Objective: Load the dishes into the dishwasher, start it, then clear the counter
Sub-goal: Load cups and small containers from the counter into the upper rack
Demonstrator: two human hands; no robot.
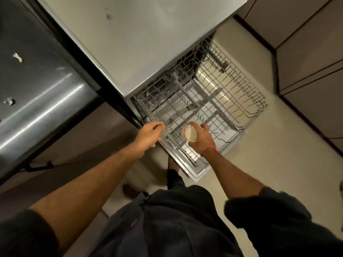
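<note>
Rack [213, 101] is pulled out and mostly bare, so there's plenty of room from above between the tines. Counter [139, 34] overhangs its back part. Both hands and a cup [190, 133] crowd the near-left corner.

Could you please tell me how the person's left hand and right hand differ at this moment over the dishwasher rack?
The right hand grips a small cup; the left hand holds nothing, its fingers loosely curled. The right hand hangs over the pulled-out dishwasher rack; the left hand sits at the rack's near left edge. The right wrist wears a red thread; the left wrist is bare. Both reach forward and down.
</note>
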